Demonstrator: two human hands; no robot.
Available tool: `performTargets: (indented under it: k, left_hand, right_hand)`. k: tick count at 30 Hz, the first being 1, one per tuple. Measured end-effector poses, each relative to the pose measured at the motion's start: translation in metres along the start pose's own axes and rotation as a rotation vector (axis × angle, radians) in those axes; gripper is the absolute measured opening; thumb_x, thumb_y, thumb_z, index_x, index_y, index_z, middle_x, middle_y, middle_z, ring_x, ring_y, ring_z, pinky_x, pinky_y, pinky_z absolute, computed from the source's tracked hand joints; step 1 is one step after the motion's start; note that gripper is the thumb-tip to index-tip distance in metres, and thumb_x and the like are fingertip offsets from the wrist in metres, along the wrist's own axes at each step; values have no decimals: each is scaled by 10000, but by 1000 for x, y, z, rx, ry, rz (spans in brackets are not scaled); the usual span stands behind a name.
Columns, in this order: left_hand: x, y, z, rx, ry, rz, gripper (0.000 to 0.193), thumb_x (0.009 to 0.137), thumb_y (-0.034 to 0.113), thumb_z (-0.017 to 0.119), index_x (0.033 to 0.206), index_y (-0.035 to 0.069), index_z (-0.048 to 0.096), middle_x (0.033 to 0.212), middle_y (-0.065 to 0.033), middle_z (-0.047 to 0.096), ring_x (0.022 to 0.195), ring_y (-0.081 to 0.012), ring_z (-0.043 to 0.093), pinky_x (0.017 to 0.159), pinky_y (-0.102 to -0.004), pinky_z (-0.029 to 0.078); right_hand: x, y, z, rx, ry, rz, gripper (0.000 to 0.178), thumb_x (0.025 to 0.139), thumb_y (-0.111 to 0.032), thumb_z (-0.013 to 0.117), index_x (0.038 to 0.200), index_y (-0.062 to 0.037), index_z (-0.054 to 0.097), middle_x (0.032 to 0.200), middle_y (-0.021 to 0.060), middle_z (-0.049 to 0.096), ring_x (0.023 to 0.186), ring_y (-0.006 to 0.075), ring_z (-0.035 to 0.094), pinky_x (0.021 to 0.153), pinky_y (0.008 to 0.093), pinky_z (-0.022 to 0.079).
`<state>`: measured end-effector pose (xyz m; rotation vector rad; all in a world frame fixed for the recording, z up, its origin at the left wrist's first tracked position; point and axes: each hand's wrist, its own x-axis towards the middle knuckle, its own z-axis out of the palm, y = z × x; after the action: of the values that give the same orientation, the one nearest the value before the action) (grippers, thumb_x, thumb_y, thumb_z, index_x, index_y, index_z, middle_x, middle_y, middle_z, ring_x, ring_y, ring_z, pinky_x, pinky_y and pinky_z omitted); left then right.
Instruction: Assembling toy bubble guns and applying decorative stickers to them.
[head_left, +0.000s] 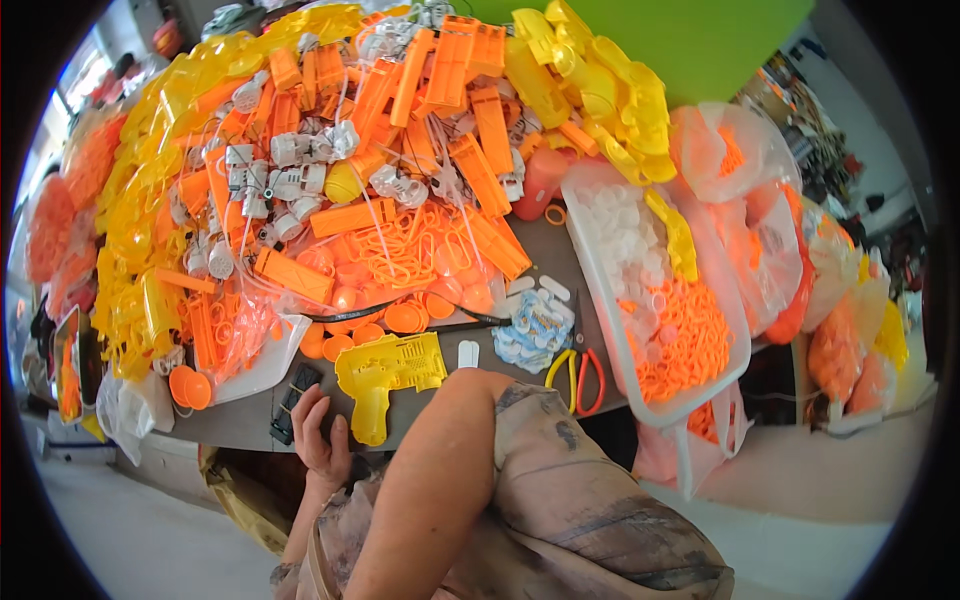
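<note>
My left hand (322, 445) is raised by the table's front edge, fingers apart and loosely bent, with nothing visible in it. Close to its fingertips lies a black elongated object (290, 405) whose kind I cannot make out. Just right of the hand, a yellow toy gun half-shell (385, 378) rests flat, its ribbed inside facing up. My right arm (435, 475) is bent, elbow forward against the table edge; its hand is out of view. Beyond the elbow are a white oval plastic piece (468, 353), a pile of blue-white stickers (535, 332) and scissors (578, 382) with yellow and red handles.
Orange plastic parts (375, 245), white motor units (290, 180) and yellow shells (145, 230) heap across the back and left. A white tub (740, 350) of orange rings and clear caps stands right, beside filled plastic bags (745, 220). A black cable (400, 308) crosses the heap's front.
</note>
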<state>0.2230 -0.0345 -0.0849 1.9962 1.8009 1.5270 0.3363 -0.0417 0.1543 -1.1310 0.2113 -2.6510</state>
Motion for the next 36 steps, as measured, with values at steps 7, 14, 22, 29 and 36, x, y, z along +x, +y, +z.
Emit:
performTargets:
  k: [7, 14, 22, 29, 36]
  left_hand:
    - [4, 6, 1, 100, -36, -24, 278, 848, 82, 540, 1097, -39, 539, 1203, -228, 525, 1062, -349, 543, 922, -399, 429]
    - [1, 10, 6, 116, 29, -72, 303, 856, 114, 538, 1119, -34, 537, 1204, -231, 523, 1070, -345, 539, 922, -398, 429]
    - [0, 8, 3, 86, 12, -29, 292, 815, 61, 568, 1093, -25, 545, 1182, -227, 532, 1074, -352, 544, 924, -397, 429]
    - [3, 6, -2, -20, -20, 22, 278, 792, 19, 596, 1062, -29, 548, 1158, -226, 541, 1041, -348, 557, 900, -387, 443]
    - [1, 1, -12, -147, -60, 11, 272, 787, 7, 615, 1050, -29, 552, 1156, -222, 543, 1033, -334, 562, 886, -368, 449]
  right_hand:
    - [-34, -1, 21, 580, 0, 431, 419, 986, -357, 409, 1191, -9, 520, 1028, -7, 612, 986, 76, 549, 874, 246, 436]
    - [-50, 13, 35, 628, -8, 437, 452, 989, -375, 382, 1234, -10, 489, 1093, 22, 591, 1050, 110, 522, 924, 261, 404]
    - [-30, 39, 19, 639, -78, 431, 493, 991, -395, 351, 1283, -12, 453, 1168, 56, 568, 1123, 150, 492, 981, 278, 367]
    - [-6, 43, -12, 422, -170, 359, 534, 988, -428, 318, 1318, -24, 433, 1231, 78, 547, 1176, 182, 472, 1021, 302, 342]
    - [-33, -19, -36, -666, 245, 429, 266, 936, -235, 516, 968, 16, 597, 867, 88, 608, 820, 168, 561, 839, 301, 386]
